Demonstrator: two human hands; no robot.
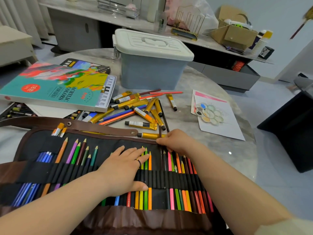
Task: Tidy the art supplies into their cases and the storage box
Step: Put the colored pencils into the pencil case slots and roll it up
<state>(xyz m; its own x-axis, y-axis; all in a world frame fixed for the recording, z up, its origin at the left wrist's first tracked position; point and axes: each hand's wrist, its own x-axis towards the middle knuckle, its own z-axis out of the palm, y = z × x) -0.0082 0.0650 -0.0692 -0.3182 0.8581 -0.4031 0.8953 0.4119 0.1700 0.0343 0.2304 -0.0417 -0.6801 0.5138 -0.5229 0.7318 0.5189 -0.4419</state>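
A brown and black roll-up pencil case (42, 146) lies unrolled in front of me, with several coloured pencils in its elastic loops. My left hand (125, 167) rests flat on the case with straight fingers, holding the fabric down. My right hand (176, 141) pinches a dark brown pencil (160, 131) at the case's upper edge, above the loops. Behind the case lie several gold paint tubes (140, 123) and loose pencils (118, 116). The acrylic paint case (55, 85) lies at the left. The grey storage box (149, 68) stands behind with its lid shut.
A sheet of paper with a flower-shaped palette (209, 114) lies at the right on the round marble table (237, 150). A tray of oil pastels (15, 111) shows under the paint case. A dark bin (291, 126) stands right of the table. A cluttered shelf runs behind.
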